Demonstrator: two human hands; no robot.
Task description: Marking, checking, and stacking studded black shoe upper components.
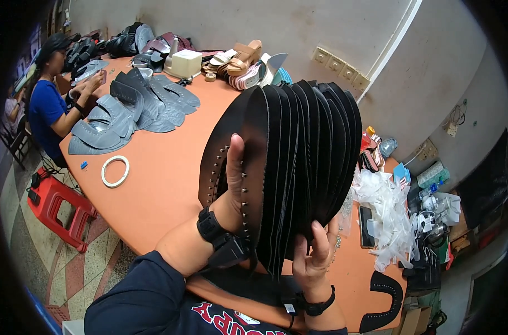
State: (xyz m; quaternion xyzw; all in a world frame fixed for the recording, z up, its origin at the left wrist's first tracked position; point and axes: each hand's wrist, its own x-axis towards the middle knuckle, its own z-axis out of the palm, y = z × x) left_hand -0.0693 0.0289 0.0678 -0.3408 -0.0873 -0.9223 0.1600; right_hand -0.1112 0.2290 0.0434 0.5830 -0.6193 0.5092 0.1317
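Both hands hold up a fanned stack of black curved leather shoe-upper pieces (298, 167) above the orange worktable (164, 190), w/ edges aligned, prob. to keep them squared. Left hand (231, 184) is clamped round the studded front piece; right hand (312, 251) cups underneath, fingers curled on the stack. Grey leather cut pieces (131, 111) lie spread further back near a seated co-worker in blue (47, 111).
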